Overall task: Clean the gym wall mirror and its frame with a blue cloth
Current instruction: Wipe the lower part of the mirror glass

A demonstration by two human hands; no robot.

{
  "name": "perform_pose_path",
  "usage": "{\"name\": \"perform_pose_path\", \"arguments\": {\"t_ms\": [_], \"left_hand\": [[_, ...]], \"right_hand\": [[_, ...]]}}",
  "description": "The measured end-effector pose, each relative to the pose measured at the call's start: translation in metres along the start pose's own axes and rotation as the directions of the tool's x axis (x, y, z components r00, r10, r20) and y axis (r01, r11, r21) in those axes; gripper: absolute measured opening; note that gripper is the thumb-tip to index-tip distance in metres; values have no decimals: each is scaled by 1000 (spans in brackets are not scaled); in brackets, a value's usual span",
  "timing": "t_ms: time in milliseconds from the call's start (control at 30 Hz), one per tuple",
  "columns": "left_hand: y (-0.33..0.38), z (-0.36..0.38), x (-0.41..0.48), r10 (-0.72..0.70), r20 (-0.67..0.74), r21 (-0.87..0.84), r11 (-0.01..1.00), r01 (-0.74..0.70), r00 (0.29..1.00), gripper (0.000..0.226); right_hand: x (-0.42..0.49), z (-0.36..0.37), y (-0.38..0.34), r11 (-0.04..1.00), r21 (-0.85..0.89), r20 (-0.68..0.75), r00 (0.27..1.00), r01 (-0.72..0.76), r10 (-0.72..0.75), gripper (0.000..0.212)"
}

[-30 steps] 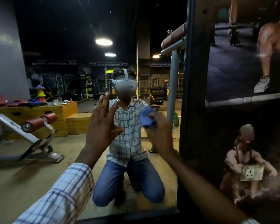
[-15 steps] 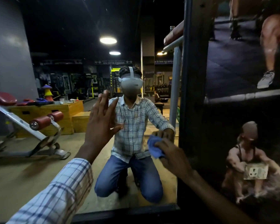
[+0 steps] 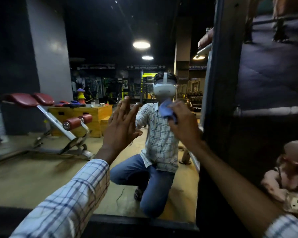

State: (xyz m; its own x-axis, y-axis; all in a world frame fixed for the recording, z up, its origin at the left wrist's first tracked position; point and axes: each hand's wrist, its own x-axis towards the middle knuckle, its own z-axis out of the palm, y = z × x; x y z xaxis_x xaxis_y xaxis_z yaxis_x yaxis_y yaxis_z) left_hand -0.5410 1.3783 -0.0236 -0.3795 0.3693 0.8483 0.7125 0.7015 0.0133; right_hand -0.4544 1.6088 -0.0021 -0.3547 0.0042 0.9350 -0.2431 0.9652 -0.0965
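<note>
While I kneel before it, the gym wall mirror [image 3: 93, 40] fills most of my view. Its dark frame [image 3: 218, 100] runs up the right side and along the bottom edge.

My left grip [image 3: 120, 129] is released, fingers straight and close together, palm toward the glass and seemingly braced on it. My right grip [image 3: 184, 124] is clenched round the blue cloth [image 3: 167, 109]. The cloth is bunched into a wad and held to the glass near the frame's right upright, just under my reflected headset [image 3: 164, 88].

I judge the step in hand to be wiping the pane toward its right edge. Whether the frame has had its turn, I cannot tell from here.

The next move calls for firm, even pressure through the wad. Strokes should overlap toward the upright, and the cloth should then carry onto the frame itself. The left grip can steady me meanwhile, though it may leave a palm print that needs a pass afterwards.
</note>
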Motion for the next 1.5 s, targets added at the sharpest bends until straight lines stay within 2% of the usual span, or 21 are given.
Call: {"name": "perform_pose_path", "arguments": {"t_ms": [33,67,100,133,167,233,300,633,1033,1333,1500], "left_hand": [[0,0,0,-8,-1,4,1000,8,1000,113],[0,0,0,-9,-1,8,1000,9,1000,113],[0,1,0,-3,-5,9,1000,3,1000,113],[-1,2,0,5,-7,12,1000,-5,1000,112],[-2,2,0,11,-5,19,1000,-11,1000,112],[-5,1,0,23,-9,30,999,-22,1000,112],[-9,0,-1,50,-17,33,998,-49,999,111],[-18,10,-5,81,-68,66,995,-76,994,109],[-39,17,-8,148,-84,9,989,-148,985,96],[-94,9,-21,169,-81,26,986,-168,982,92],[-133,-1,-35,147,-61,58,988,-143,987,100]], "right_hand": [[19,-11,6,995,39,-166,981,-95,100,23],[35,-21,7,978,99,-333,920,-185,208,20],[47,-24,6,959,143,-443,851,-243,282,20],[53,-20,1,956,144,-475,830,-256,294,23],[53,-11,-8,964,124,-438,859,-234,265,27],[40,16,-23,988,73,-248,957,-137,151,37],[27,32,-28,997,25,-137,988,-72,75,47],[27,39,-27,999,44,-258,966,-25,35,34],[32,50,-39,995,51,-411,907,-81,94,21],[33,51,-47,990,46,-424,895,-130,137,22],[38,44,-51,986,44,-361,918,-160,165,20]]}}
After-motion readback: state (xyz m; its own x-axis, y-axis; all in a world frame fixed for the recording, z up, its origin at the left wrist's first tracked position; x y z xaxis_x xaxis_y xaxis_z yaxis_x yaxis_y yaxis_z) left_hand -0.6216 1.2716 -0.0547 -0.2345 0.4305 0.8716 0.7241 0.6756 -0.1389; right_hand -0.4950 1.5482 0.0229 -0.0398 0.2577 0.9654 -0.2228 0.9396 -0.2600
